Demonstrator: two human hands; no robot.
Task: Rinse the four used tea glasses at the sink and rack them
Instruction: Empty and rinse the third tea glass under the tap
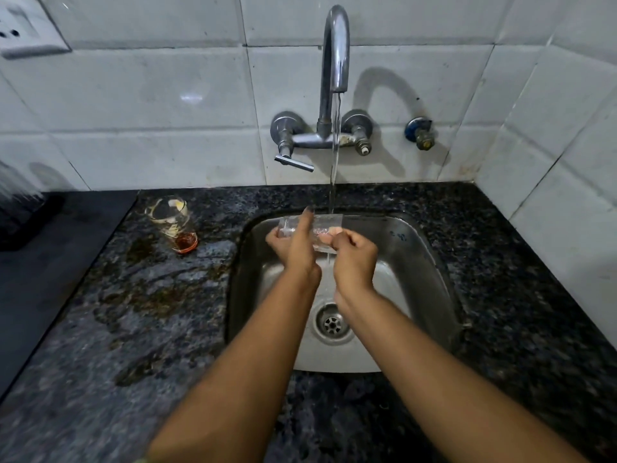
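At the far left edge, about nine o'clock, a dark blurred object (20,212) stands on a black surface; it may be the rack, though that cannot be told from here, and no rinsed glasses can be made out in it. Next, at ten o'clock from the sink (417,248), a used glass (173,223) stands on the wet counter (133,312) with brown tea dregs in its bottom, untouched and well apart from the hands. Over the sink's far half, the left hand (295,247) grasps a second glass (312,230) held on its side, fingers wrapped round its left end and the forefinger stretched up across it toward twelve o'clock. The stream from the tap (335,55) falls on the glass's right end, its mouth it seems. Just to the right, the right hand (354,259) grips that end, with fingertips that seem curled inside the rim as if rubbing it. This glass looks clear already, so its rinse is likely well along; racking it is still to come. Only two of the four glasses show, so one at least remains wholly unwashed, and where the other two stand cannot be told. At two o'clock a small wall valve (419,132) sits idle.
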